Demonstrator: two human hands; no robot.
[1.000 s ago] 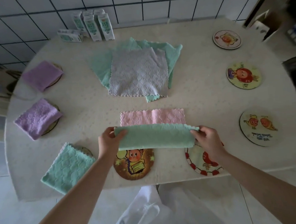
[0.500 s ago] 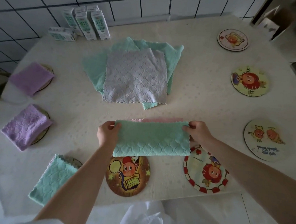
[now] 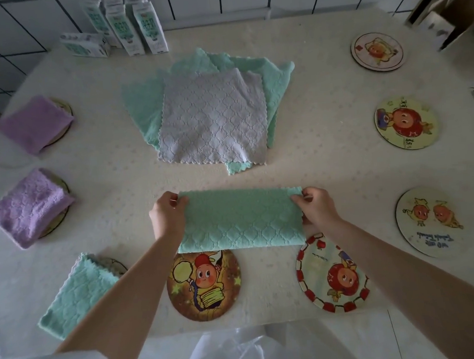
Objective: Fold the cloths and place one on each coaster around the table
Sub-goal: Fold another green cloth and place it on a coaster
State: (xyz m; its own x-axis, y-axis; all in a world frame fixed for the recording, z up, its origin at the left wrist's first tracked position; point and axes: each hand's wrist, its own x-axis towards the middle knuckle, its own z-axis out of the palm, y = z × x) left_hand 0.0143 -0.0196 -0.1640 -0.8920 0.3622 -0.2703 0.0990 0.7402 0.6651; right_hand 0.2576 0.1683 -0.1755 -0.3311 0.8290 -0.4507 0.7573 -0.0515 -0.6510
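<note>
The left hand (image 3: pixel 167 215) pinched the far-left corner of a green cloth (image 3: pixel 241 219), thumb and fingers closed on the fabric. The right hand (image 3: pixel 316 207) gripped the far-right corner in the same way. The green cloth lay folded into a long band on the worktop (image 3: pixel 326 160), stretched flat between the two hands, with its near edge touching the top of a brown cartoon coaster (image 3: pixel 204 286). A red-bordered coaster (image 3: pixel 332 274) sat just beside that one, to the right, below the right wrist, and was uncovered.

At the centre of the worktop lay a pile of unfolded cloths: a grey cloth (image 3: pixel 212 119) on top of several green ones (image 3: pixel 275 80). On the left side, three coasters each carried a folded cloth: a folded green cloth (image 3: pixel 76 294) nearest, a folded purple cloth (image 3: pixel 28 207) in the middle, and a second purple cloth (image 3: pixel 34 123) farthest. On the right side, three coasters were bare: a white coaster (image 3: pixel 430 223) nearest, a yellow coaster (image 3: pixel 406 123) in the middle, and a pale coaster (image 3: pixel 376 51) farthest. Milk cartons (image 3: pixel 137 27) stood at the far-left edge against the tiled wall, with one carton (image 3: pixel 84 45) lying on its side.
</note>
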